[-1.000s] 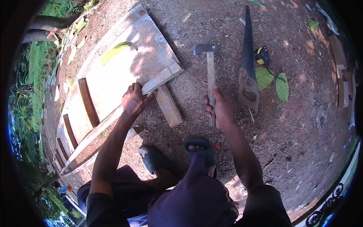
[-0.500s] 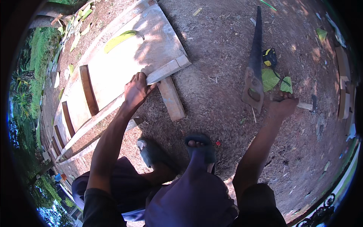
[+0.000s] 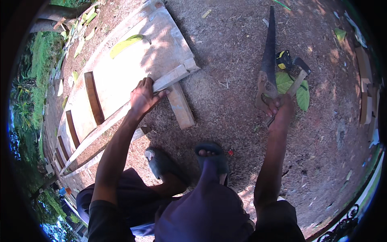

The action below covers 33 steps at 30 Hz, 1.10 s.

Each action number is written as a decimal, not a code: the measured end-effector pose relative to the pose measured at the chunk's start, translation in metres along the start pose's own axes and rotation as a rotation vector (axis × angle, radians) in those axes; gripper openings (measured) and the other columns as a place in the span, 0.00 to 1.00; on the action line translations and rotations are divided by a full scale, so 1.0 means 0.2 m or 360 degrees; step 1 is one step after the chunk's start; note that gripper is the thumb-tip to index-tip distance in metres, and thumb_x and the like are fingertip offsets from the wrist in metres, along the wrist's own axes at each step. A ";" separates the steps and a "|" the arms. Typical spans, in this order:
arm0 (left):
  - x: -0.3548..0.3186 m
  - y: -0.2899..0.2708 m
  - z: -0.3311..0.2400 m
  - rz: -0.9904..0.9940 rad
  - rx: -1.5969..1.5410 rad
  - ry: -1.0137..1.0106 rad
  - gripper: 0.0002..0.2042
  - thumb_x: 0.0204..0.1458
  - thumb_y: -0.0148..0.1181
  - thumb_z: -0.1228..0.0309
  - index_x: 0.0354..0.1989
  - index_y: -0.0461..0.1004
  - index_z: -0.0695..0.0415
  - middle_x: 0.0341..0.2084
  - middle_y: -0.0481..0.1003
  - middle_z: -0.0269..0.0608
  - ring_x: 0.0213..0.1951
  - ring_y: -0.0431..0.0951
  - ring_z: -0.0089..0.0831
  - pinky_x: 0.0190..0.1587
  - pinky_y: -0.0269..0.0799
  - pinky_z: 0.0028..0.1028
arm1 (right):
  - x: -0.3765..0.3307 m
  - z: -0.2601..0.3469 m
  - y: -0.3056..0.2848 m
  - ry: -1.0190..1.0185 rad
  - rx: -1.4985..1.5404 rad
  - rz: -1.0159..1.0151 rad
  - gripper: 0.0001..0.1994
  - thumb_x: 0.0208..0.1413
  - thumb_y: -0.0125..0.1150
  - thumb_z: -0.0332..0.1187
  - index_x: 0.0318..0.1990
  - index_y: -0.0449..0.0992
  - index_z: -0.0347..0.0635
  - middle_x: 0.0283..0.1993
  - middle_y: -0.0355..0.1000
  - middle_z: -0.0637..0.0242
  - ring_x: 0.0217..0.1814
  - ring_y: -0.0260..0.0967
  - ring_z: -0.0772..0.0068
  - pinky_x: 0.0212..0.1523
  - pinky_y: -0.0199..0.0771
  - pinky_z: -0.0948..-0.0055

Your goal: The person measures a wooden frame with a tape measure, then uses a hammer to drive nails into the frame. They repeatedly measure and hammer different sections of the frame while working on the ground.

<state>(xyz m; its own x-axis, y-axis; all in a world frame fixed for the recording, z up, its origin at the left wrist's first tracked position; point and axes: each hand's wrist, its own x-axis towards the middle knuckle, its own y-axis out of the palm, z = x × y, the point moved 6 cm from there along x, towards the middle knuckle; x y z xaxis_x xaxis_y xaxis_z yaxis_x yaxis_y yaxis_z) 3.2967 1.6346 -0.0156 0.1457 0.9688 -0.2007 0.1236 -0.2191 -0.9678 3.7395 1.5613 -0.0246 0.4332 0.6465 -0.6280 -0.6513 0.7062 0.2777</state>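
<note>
My left hand is closed over the edge of a wooden strip that runs along the near side of a pale wooden panel. In my right hand is a hammer, gripped by its wooden handle with the dark head pointing up and away. A handsaw with a dark blade and wooden handle lies beside it on the ground; my right hand overlaps the saw's handle, and I cannot tell whether they touch. A short wooden block juts from under the strip toward me.
Beyond my right hand lie a yellow and black tape measure and green leaves. A yellowish leaf rests on the panel. Several wooden crosspieces stand along it at left. Stacked wood pieces lie at far right.
My right hand has moved left toward the saw's handle, and the hammer has swung from pointing right to pointing up and away. My left hand keeps its hold on the strip.
</note>
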 end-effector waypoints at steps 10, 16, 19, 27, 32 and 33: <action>0.37 -0.20 -0.61 0.0102 -0.0401 0.0219 0.32 0.50 0.69 0.50 0.52 0.73 0.67 0.41 0.79 0.56 0.48 0.80 0.50 0.52 0.75 0.44 | -0.33 -0.42 0.07 0.0401 -0.0394 0.0267 0.16 0.71 0.47 0.47 0.37 0.64 0.45 0.22 0.57 0.73 0.16 0.52 0.82 0.16 0.55 0.76; 0.62 -0.34 -0.68 0.0320 -0.1064 0.0090 0.25 0.58 0.63 0.50 0.53 0.77 0.60 0.47 0.80 0.51 0.51 0.79 0.40 0.54 0.73 0.38 | -0.42 -0.47 0.09 0.0421 -0.0403 0.0319 0.16 0.71 0.47 0.46 0.38 0.65 0.42 0.21 0.58 0.73 0.15 0.54 0.82 0.14 0.56 0.75; 0.55 -0.41 -0.74 0.0425 -0.1533 0.0301 0.31 0.60 0.58 0.46 0.62 0.71 0.58 0.57 0.75 0.50 0.60 0.74 0.43 0.63 0.67 0.43 | -0.40 -0.46 0.04 0.0420 -0.0348 0.0253 0.16 0.71 0.46 0.45 0.38 0.65 0.41 0.21 0.58 0.72 0.15 0.54 0.82 0.14 0.56 0.75; 0.31 -0.21 -0.30 0.0366 -0.0397 -0.0061 0.40 0.54 0.60 0.39 0.61 0.68 0.65 0.55 0.74 0.59 0.58 0.75 0.49 0.59 0.72 0.45 | -0.39 -0.48 0.13 0.0449 -0.0537 0.0476 0.17 0.71 0.46 0.48 0.38 0.65 0.43 0.22 0.58 0.74 0.15 0.52 0.83 0.15 0.55 0.77; 0.11 -0.16 -0.22 0.0268 -0.0103 -0.0169 0.44 0.50 0.63 0.37 0.61 0.65 0.66 0.54 0.73 0.59 0.56 0.75 0.53 0.57 0.73 0.48 | -0.27 -0.46 0.29 0.0419 -0.0448 0.0647 0.19 0.72 0.45 0.50 0.37 0.65 0.44 0.22 0.59 0.74 0.15 0.52 0.83 0.15 0.56 0.76; 0.07 -0.14 -0.20 0.0229 -0.0048 -0.0128 0.44 0.49 0.64 0.37 0.61 0.64 0.66 0.53 0.73 0.59 0.55 0.75 0.54 0.56 0.73 0.49 | -0.24 -0.47 0.32 0.0385 -0.0350 0.0576 0.19 0.72 0.45 0.50 0.37 0.65 0.44 0.22 0.58 0.74 0.15 0.52 0.83 0.15 0.56 0.76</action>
<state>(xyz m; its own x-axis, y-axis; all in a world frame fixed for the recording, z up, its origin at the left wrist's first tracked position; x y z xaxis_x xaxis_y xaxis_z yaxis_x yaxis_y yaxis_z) 3.3337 1.6496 0.0151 0.0850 0.9332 -0.3493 0.1366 -0.3582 -0.9236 3.6193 1.5492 -0.0450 0.0146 0.7353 -0.6775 -0.8608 0.3539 0.3656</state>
